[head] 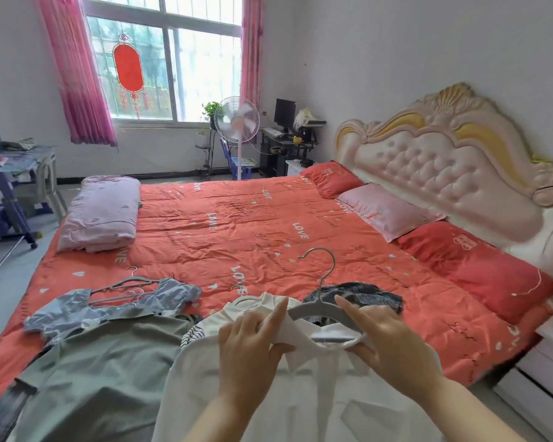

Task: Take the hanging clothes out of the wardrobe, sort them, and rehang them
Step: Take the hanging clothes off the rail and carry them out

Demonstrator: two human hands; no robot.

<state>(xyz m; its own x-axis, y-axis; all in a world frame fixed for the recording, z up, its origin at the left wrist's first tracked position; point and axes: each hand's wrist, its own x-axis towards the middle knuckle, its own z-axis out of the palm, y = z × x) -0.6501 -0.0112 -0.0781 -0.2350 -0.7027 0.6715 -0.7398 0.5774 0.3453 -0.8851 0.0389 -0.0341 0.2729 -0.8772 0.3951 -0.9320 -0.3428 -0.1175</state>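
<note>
**Only one readable word: LOVE**

The orange-red bedspread [237,224] has "LOVE" printed all over it in white capitals, turned every which way. It also has thin lines of dark cursive, but they're too squiggly to read. The far red pillow [329,178] and the near red pillow [479,260] each carry a white emblem, too blurry to make out.

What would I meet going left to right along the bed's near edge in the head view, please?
In order: green garment → white shirt → white bedside drawers. The blue top and dark striped garment overlap these, so I leave them out.
</note>
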